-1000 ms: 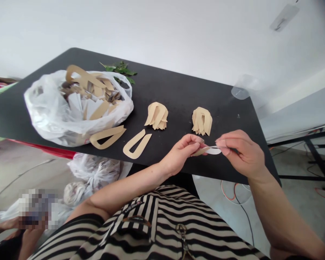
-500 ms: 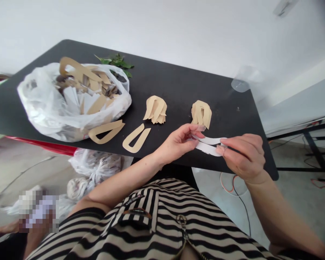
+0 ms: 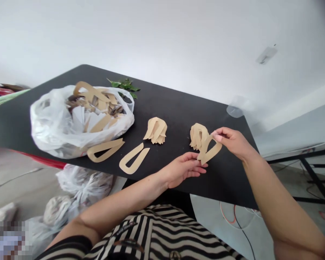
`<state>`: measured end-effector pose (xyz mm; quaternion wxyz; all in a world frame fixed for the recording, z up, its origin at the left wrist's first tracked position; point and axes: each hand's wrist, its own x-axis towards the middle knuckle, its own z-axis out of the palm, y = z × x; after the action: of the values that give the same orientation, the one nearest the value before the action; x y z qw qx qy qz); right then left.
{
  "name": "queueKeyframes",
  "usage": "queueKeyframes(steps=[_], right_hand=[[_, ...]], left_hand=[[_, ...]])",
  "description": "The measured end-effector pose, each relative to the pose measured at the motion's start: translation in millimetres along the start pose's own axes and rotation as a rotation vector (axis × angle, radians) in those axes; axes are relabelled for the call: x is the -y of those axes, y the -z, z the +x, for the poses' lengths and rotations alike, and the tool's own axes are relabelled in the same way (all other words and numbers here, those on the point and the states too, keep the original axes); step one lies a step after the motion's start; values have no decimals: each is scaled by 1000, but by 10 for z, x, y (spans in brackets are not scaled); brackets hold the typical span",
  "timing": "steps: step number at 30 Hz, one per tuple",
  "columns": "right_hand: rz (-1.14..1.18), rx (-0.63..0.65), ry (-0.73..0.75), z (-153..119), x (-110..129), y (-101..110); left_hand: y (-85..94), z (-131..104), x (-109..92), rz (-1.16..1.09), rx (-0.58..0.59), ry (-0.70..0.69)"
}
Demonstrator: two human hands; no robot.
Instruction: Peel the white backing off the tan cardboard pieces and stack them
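A tan U-shaped paper cutout (image 3: 211,154) is tilted between my hands, beside and partly over the edge of the right-hand pile of cutouts (image 3: 197,133). My right hand (image 3: 230,141) pinches its rounded upper end. At the pointed lower ends, my left hand (image 3: 185,169) has its thumb and index finger on the paper, other fingers stretched below. A second pile of tan cutouts (image 3: 155,129) stands left of the first. Two single cutouts lie flat nearer me: one cutout (image 3: 137,163) by the table edge, another cutout (image 3: 108,156) against the bag.
A white plastic bag (image 3: 50,135) full of tan and white paper pieces stands on the black table (image 3: 176,104). Green leaves (image 3: 127,85) lie behind it. A clear plastic item (image 3: 235,111) sits at the far right corner. Filled bags (image 3: 85,184) rest on the floor.
The cutout has turned from its white side to its tan side and moved up to the right-hand pile. My right hand has shifted to its rounded end. The camera view has tilted up.
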<state>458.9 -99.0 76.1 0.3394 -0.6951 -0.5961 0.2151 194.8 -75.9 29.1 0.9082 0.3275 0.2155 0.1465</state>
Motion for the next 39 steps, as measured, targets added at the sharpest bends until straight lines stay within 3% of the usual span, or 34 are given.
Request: queueKeyframes(steps=[5,10,12,14,16,18,20,22,25,28,30,33,36,39], right_hand=[[-20,180,-12,633,-154,-54],[-138,307,85,1030,-456,-113],[-223,273,201,1125,-623,-122],[-298,133,337,1154,-716,-138],[-329,-2,386,1073,-655,-183],[-407,-110,409,848,-420,-293],[-413,-80,465,511,-67,-511],[-363,51,565,146,311,-841],[-354,191,707,-263,770,-1425],[-409,267,744,-428,1060,-1902],[-431,279,774,-458,1191,-2111],[-473,303,834,-499,1326,-2293],[-528,305,880,-574,1378,-2369],[-529,277,902,-623,1352,-2373]], left_hand=[[-14,347,-110,-142,-54,33],[46,515,14,-186,-165,101],[71,401,50,-127,-114,125],[96,159,17,11,7,105],[138,-197,-84,252,155,-9],[229,-619,-201,534,195,-225],[403,-1036,-266,828,101,-453],[662,-1387,-236,1098,-52,-612],[1102,-1734,-52,1371,-464,-732],[1410,-1892,139,1526,-744,-770],[1499,-1930,212,1565,-824,-762],[1518,-1941,266,1559,-816,-766],[1497,-1944,325,1455,-825,-760],[1459,-1958,401,1229,-927,-781]])
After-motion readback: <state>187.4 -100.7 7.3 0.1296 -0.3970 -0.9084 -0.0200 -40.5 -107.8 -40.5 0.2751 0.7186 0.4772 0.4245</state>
